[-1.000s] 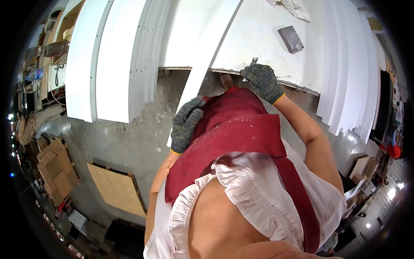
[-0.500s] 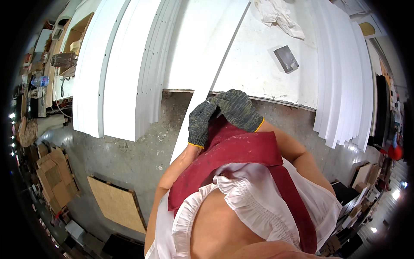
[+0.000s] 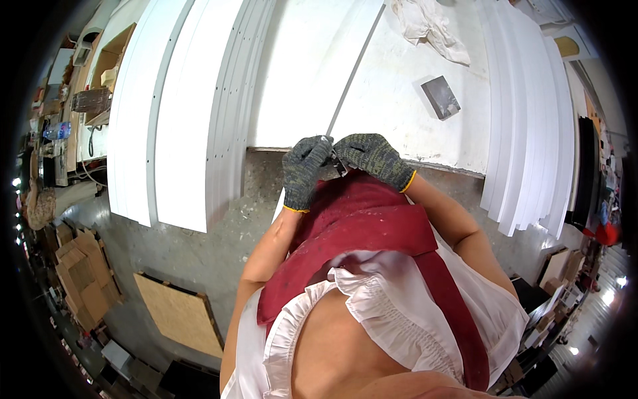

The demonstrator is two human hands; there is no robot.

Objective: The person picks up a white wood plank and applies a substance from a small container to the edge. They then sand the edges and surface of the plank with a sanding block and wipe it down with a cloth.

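Observation:
My left hand (image 3: 304,169) and my right hand (image 3: 372,158) wear dark green-grey knitted gloves with yellow cuffs. They meet in front of my red apron (image 3: 352,226), at the near edge of the white table, with fingers bent together. Between them shows a small, dark, partly shiny piece (image 3: 340,166), too small and covered to name. A long white board (image 3: 325,73) with a grey edge runs away from my fingers across the table. Its near part passes under my left hand and reappears beside my left wrist.
Long white strips with small holes (image 3: 183,113) lie to the left, and more white strips (image 3: 528,126) to the right, overhanging the table. A grey block (image 3: 440,98) and a crumpled white cloth (image 3: 432,30) rest on the table. A wooden board (image 3: 179,312) lies on the floor.
My hands, overlapped before, have drawn slightly apart, so the small dark piece between them now shows. My left hand has shifted a little left and up.

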